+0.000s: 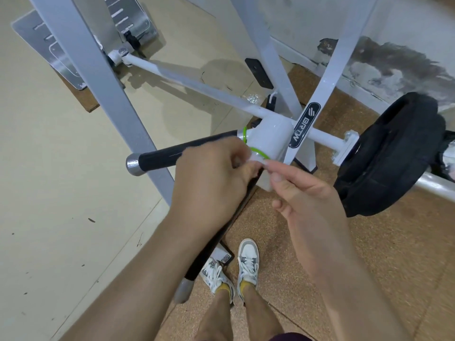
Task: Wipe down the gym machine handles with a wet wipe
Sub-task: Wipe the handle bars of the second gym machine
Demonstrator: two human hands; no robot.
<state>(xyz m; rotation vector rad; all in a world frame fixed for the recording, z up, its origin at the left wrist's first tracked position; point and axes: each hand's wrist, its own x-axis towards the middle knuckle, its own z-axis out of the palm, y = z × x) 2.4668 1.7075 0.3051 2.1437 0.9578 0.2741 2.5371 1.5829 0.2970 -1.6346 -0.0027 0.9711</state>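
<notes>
A white gym machine hub [269,137] carries two black-gripped handles. One handle [160,158] sticks out left with a silver end cap. The other handle [209,252] runs down toward my feet, partly behind my left arm. My left hand [211,178] is curled, pinching a small whitish wet wipe [256,159] just below the hub. My right hand [300,193] pinches the same wipe from the right with thumb and forefinger, its other fingers loose. Most of the wipe is hidden between my fingers.
Grey frame legs [118,107] cross the view on the left and centre. A black weight plate [391,153] hangs on a bar at the right. Metal foot plates [59,52] lie at top left. My shoes [231,269] stand on cork flooring [369,254].
</notes>
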